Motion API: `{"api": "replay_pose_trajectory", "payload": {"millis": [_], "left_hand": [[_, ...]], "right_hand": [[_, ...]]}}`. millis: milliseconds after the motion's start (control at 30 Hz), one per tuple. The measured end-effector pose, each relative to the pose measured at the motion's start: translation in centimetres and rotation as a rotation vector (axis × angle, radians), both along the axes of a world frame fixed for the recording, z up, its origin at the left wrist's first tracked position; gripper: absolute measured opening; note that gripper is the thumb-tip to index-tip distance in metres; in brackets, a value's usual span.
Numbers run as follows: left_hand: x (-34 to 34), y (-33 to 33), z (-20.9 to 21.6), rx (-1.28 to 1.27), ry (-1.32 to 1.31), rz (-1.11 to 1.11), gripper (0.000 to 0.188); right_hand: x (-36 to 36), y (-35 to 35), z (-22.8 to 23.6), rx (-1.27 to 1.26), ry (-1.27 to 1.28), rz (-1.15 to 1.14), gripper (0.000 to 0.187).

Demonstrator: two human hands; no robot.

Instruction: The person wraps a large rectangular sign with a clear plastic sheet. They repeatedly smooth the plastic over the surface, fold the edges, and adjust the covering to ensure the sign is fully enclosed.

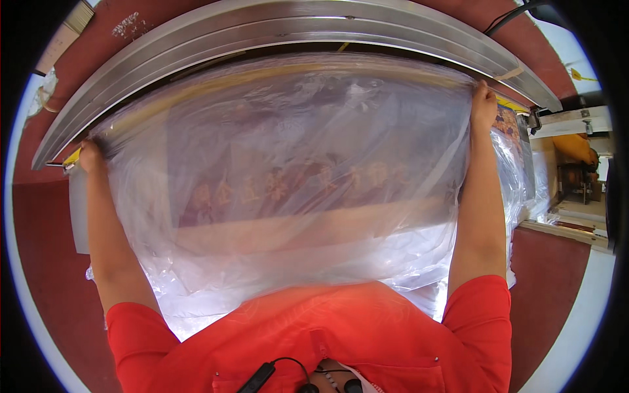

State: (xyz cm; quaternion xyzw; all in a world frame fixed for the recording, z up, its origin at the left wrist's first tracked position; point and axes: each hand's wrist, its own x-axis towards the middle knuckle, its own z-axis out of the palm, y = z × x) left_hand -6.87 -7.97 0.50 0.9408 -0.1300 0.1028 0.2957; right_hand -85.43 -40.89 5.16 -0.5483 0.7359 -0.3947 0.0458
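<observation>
A wide sheet of clear plastic film (314, 150) stretches across the middle of the view, wrinkled and shiny. My left hand (92, 157) is closed on its far left corner. At the far right corner, my right hand (483, 108) pinches the film with curled fingers. Both arms reach far forward and wide apart. The film's far edge lies along the dark gap under a long metal bar (314, 27). Through the film show a dark panel with faint markings and a pale brown strip, both blurred.
Yellow strips (511, 105) show along the bar's underside by each hand. More crumpled clear plastic (511, 177) hangs right of my right arm. Beyond it stands a wooden frame (567, 226) with machine parts. Dark cables (511, 16) run at the upper right. The floor (46, 255) is dark red.
</observation>
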Motion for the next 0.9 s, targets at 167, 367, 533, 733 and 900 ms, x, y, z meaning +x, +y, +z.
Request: {"api": "replay_pose_trajectory", "payload": {"millis": [167, 367, 533, 733, 900], "left_hand": [[1.5, -0.4, -0.3, 0.198, -0.016, 0.019, 0.059], [-3.1, -1.8, 1.2, -0.589, 0.414, -0.036, 0.037], [-1.9, 0.4, 3.7, -0.665, 0.595, -0.297, 0.019], [3.4, 6.3, 6.8, -0.415, 0.635, -0.43, 0.014], [10.4, 18.5, 7.9, 1.061, -0.499, -0.378, 0.024]], "right_hand": [[-0.2, 0.4, 0.5, -0.006, 0.003, 0.024, 0.05], [-1.5, 0.3, 0.6, 0.142, -0.299, 0.258, 0.048], [0.4, 1.9, 3.7, 0.274, -0.253, 0.439, 0.049], [5.9, 7.8, 5.1, 0.355, -0.392, 0.716, 0.032], [9.5, 12.0, 4.0, 0.472, -0.626, 0.901, 0.019]]}}
